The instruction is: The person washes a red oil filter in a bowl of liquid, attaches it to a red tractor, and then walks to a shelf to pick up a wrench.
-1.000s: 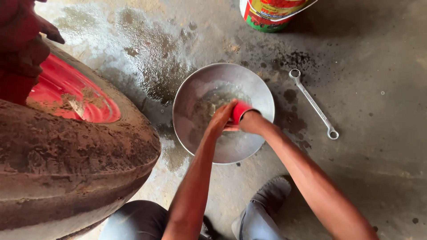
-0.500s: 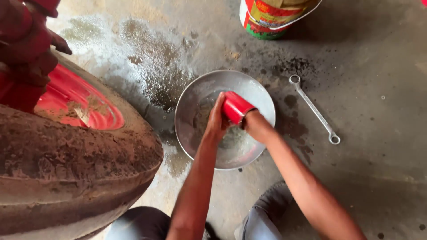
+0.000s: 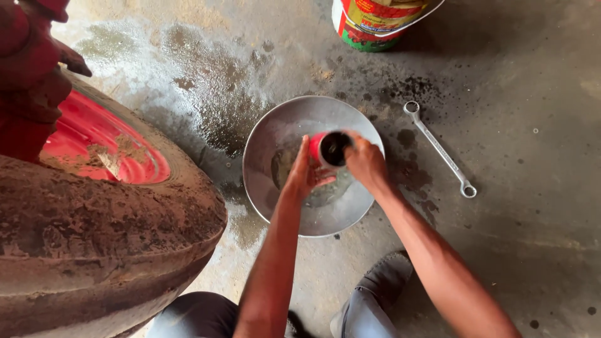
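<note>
A round metal bowl (image 3: 269, 138) sits on the concrete floor with a little murky liquid in its bottom. Over it I hold a small red cup-shaped part (image 3: 327, 149), its dark hollow opening turned up toward me. My left hand (image 3: 303, 174) grips its left side. On its right side my right hand (image 3: 366, 164) closes around it. Both forearms reach down from the bottom of the view.
A large muddy tyre (image 3: 94, 250) on a red wheel rim (image 3: 94, 150) fills the left side. A combination spanner (image 3: 439, 149) lies right of the bowl. A paint-style bucket (image 3: 375, 22) stands at the top. Wet and oily patches stain the floor (image 3: 532, 188).
Both hands lifted the red part out of the bowl and turned it, so its dark open end now faces up.
</note>
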